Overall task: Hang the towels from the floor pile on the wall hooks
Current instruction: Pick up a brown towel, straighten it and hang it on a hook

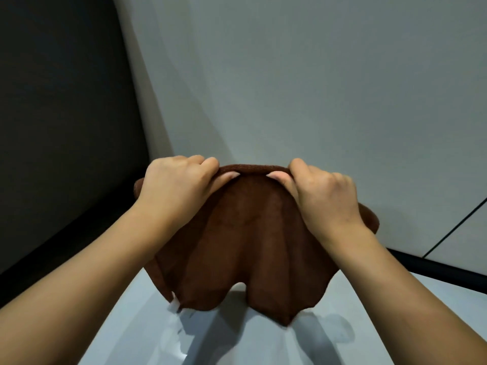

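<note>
A brown towel hangs in front of me, held up by its top edge with both hands. My left hand pinches the edge on the left, thumb on the near side. My right hand pinches it on the right the same way. A short stretch of the hem shows between the two hands. The cloth drapes down in folds, and its lower corners hang just above the glossy floor. No wall hook and no floor pile are in view.
A pale grey wall stands straight ahead, close behind the towel. A dark panel fills the left side. A black skirting strip runs along the wall's base at right. The light glossy floor shows below.
</note>
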